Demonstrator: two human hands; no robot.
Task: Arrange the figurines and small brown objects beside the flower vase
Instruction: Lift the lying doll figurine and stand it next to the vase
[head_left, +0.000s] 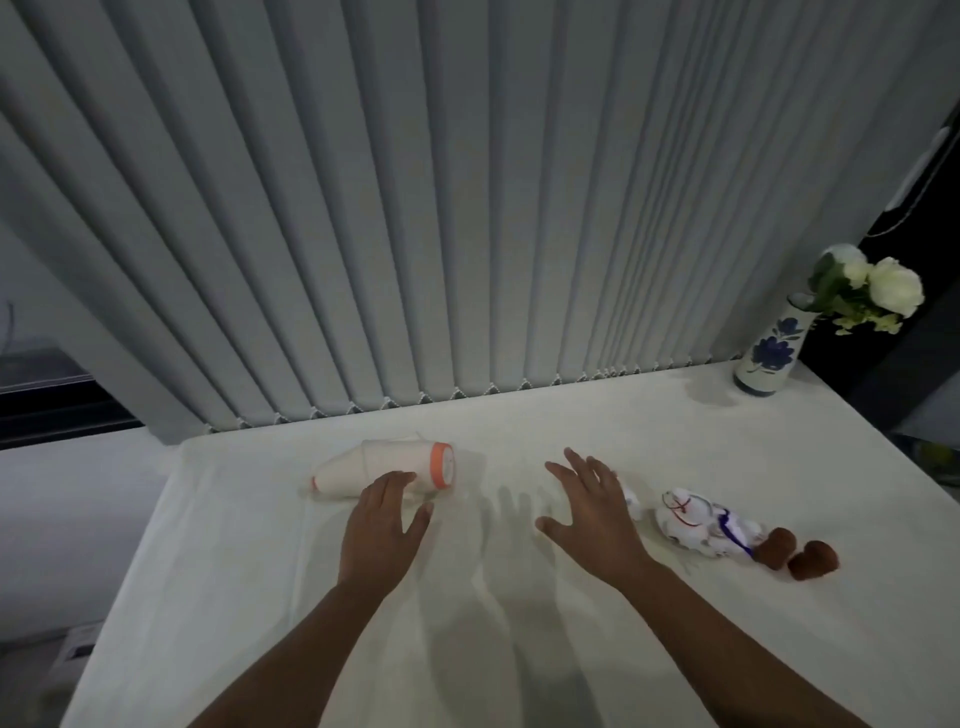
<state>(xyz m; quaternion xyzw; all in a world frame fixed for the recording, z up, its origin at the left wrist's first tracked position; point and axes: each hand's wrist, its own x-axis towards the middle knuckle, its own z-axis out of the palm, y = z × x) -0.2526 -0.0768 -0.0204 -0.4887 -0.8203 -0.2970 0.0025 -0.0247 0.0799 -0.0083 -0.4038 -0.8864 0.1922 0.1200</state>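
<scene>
Now our right hand (592, 512) hovers spread, empty; figurine (698, 525) lies just right of it, brown pieces (797, 553) beyond, vase (769, 358) far ahead-right. Left hand (382, 525) open. We'd grip the figurine's body gently.

1. Your right hand (592, 512) covers most of a small white figurine (631, 500).
2. Your forearms are cut off by the bottom edge.
3. The lying figurine (698, 525) is blurred; its shape can't be told.
</scene>
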